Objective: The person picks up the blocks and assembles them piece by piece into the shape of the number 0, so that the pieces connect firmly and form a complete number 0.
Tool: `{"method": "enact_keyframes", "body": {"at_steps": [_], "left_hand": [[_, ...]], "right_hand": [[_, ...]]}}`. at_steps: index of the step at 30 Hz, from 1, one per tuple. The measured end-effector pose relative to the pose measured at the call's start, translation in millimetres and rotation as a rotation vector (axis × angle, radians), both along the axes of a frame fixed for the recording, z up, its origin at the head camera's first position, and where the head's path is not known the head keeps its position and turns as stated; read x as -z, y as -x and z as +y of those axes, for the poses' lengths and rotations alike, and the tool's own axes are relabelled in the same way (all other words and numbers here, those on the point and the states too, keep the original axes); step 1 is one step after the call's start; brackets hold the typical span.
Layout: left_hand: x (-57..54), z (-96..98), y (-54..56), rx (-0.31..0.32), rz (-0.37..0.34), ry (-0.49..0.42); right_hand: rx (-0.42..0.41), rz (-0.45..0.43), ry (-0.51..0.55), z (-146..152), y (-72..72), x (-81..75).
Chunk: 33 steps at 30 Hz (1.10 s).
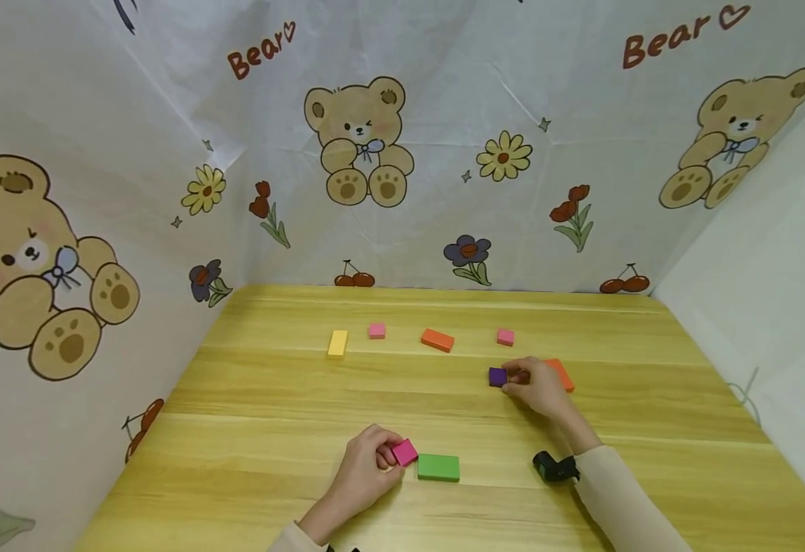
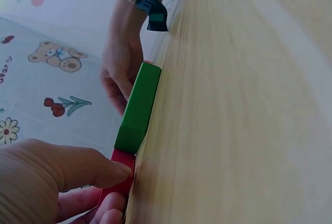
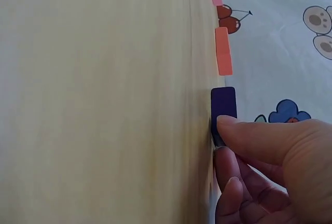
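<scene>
My left hand (image 1: 366, 468) pinches a bright pink block (image 1: 405, 452) low over the wooden table. Right beside that block lies a green rectangular block (image 1: 438, 468), its left end close to the pink one; the left wrist view shows the pink block (image 2: 123, 175) at the near end of the green block (image 2: 139, 107). Farther back on the right, my right hand (image 1: 537, 385) holds a small dark purple block (image 1: 497, 376) between thumb and fingers. An orange block (image 1: 560, 375) lies just behind the right hand, partly covered by it.
Toward the back of the table (image 1: 271, 445) lie a yellow block (image 1: 337, 344), a pink block (image 1: 377, 330), an orange-red block (image 1: 438, 340) and another pink block (image 1: 506, 337). A bear-printed cloth (image 1: 430, 207) hangs behind the table and along its left side.
</scene>
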<state>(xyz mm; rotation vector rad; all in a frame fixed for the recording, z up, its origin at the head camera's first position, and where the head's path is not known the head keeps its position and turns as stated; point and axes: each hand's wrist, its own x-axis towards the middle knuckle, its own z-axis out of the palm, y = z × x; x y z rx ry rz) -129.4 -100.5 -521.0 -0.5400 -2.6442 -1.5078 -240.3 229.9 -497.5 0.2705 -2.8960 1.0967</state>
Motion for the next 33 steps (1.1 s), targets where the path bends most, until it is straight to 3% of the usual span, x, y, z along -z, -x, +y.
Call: {"method": "enact_keyframes", "body": {"at_steps": [10,17,27,33], "left_hand": [[-0.7,0.7,0.1,-0.001,0.013,0.002],[0.0,1.1,-0.3,-0.004,0.007,0.000],[0.1,0.9,0.5,-0.010,0.001,0.004],[-0.6,0.6,-0.3,-0.004,0.002,0.000]], "right_hand": [[0.008,-0.051,0.078,2,-14.2,2.6],[0.021,-0.103,0.097,-5,-43.6,0.3],[0.037,-0.090,0.141,-26,-80.3,0.5],[-0.007,-0.062,0.137,-36,-96.6,0.5]]}}
